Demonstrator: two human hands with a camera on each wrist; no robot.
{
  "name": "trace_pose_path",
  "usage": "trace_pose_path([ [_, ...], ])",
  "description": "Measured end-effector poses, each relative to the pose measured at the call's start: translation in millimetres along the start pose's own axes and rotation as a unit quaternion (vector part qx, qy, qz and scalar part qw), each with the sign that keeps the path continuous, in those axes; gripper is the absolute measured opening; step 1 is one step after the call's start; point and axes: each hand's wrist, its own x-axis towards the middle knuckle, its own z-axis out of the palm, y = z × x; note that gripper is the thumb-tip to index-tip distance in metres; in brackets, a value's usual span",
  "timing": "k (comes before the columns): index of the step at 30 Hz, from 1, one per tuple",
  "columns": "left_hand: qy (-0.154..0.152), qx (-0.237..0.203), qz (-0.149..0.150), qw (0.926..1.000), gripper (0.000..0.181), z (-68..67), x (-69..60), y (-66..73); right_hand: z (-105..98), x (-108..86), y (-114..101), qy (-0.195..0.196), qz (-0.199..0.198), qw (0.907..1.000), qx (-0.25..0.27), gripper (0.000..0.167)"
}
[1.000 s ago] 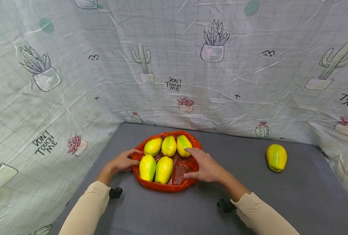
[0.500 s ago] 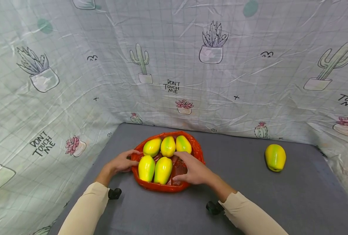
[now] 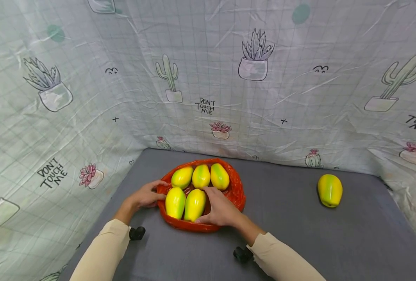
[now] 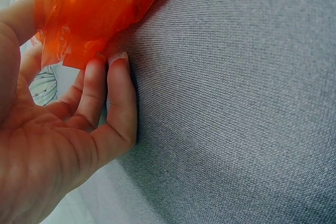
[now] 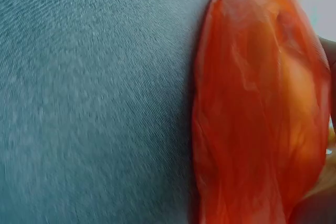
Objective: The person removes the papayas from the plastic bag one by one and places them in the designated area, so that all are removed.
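A red plastic bag (image 3: pixel 239 187) with a rolled rim lies spread on the grey table, holding several yellow-green fruits. My left hand (image 3: pixel 146 195) grips its left rim between thumb and fingers; in the left wrist view, that hand (image 4: pixel 68 129) is beside the orange-looking plastic (image 4: pixel 100 14). Inside the bag, my right hand (image 3: pixel 222 207) spans the lower right fruit (image 3: pixel 195 205), fingertips near its top and thumb near its bottom. The right wrist view shows the bag's outer side (image 5: pixel 241 114), which hides most of that hand.
Another yellow-green fruit (image 3: pixel 330 190) lies alone on the grey table (image 3: pixel 285 195), well right of the bag. A pale sheet (image 3: pixel 193 39) printed with cacti and potted plants hangs behind and on the left. Black wrist devices sit at both cuffs.
My right hand has moved left across the inside of the bag, from its right edge to the lower right fruit. My left hand has stayed at the left rim.
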Motion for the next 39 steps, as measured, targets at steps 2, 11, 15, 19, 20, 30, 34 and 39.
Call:
trace_pose_path([
  [2,0.0,0.001,0.0,1.0,0.054,-0.7,0.1,0.4,4,2.4,-1,0.0,0.004,1.0,-0.007,0.108],
  [11,0.002,0.008,-0.005,1.0,0.055,-1.6,-1.0,1.9,15,7.9,-5,0.013,0.007,0.999,-0.042,0.112],
  [15,0.004,0.005,-0.003,1.0,0.054,-1.3,-0.9,2.5,16,10.1,-5,0.021,-0.003,0.998,-0.059,0.11],
  [19,0.003,0.002,-0.002,1.0,0.054,-1.5,-0.7,2.3,16,10.9,-3,0.026,-0.011,0.998,-0.057,0.107],
  [20,0.002,0.001,-0.001,1.0,0.055,-1.6,-0.8,2.1,17,11.0,-3,0.027,-0.012,0.9981,-0.054,0.106],
  [30,-0.001,0.007,0.004,1.0,0.056,-1.7,0.7,1.8,10,8.3,-1,0.023,-0.024,0.9991,-0.027,0.103],
  [34,-0.004,0.009,0.006,0.9999,0.055,-1.8,0.9,2.2,5,5.9,-1,0.022,-0.032,0.999,-0.022,0.103],
  [39,-0.003,0.005,0.004,1.0,0.055,-2.2,1.7,2.1,-2,4.5,0,0.023,-0.044,0.9985,-0.025,0.102],
])
